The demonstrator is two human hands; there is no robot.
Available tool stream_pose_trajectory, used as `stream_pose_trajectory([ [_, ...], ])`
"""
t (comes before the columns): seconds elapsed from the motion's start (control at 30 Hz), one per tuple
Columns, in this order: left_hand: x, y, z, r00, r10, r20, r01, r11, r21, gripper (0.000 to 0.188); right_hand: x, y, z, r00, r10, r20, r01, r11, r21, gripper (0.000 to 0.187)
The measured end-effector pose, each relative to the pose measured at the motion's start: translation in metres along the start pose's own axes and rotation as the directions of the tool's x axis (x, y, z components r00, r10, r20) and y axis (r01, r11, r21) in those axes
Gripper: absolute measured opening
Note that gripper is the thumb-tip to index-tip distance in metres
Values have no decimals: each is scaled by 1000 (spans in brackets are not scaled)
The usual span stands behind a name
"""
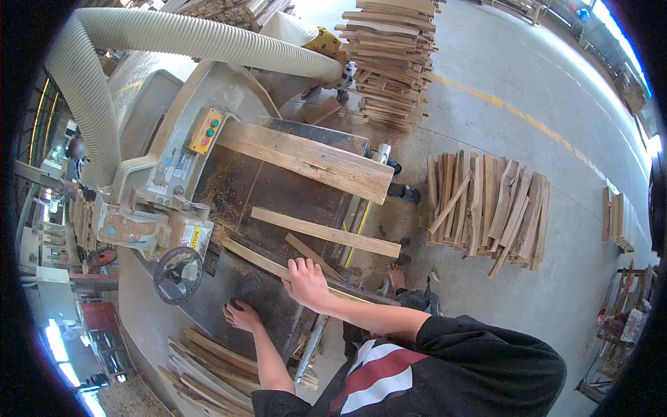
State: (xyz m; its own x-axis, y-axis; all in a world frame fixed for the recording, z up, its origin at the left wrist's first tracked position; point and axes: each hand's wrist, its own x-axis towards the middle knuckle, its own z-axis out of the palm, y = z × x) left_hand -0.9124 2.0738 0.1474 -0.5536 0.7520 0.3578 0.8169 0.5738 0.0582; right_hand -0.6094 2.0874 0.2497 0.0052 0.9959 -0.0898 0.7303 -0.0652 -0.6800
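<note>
My right hand (308,285) is closed over a long, narrow wooden strip (256,258), its fingers bent across the top. The strip lies lengthwise on the dark machine table (267,191), one end toward the saw housing. My left hand (243,317) rests on the table's near part with fingers apart and slightly bent, holding nothing. Beyond the right hand lie a short thin offcut (313,256), a longer wooden strip (326,231) and a wide plank (306,160). Sawdust (226,184) covers the surface near the housing.
A black handwheel (178,275) and a yellow button box (206,131) are on the machine, under a ribbed hose (208,36). Curved boards (208,365) lie at the lower left. Board stacks (490,205) stand on the floor at right. Another person's feet (405,192) show beyond the table.
</note>
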Motion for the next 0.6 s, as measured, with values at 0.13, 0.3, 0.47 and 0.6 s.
stream_pose_trajectory([
  [0.13,-1,3,-5,1000,-1,-12,1,1000,-29,38,-1,-1,-1,998,-25,-54,25,1000,-6,46],
  [0.3,-1,7,-9,1000,-10,11,11,999,-43,39,-1,-1,-4,1000,-13,-24,13,1000,13,48],
  [0.47,-2,5,-7,999,-34,32,35,999,-32,41,0,-1,-5,1000,3,17,-3,1000,6,48],
  [0.6,-1,-1,0,1000,10,-15,-10,999,-45,40,0,-1,-2,1000,-20,-15,20,1000,14,48],
])
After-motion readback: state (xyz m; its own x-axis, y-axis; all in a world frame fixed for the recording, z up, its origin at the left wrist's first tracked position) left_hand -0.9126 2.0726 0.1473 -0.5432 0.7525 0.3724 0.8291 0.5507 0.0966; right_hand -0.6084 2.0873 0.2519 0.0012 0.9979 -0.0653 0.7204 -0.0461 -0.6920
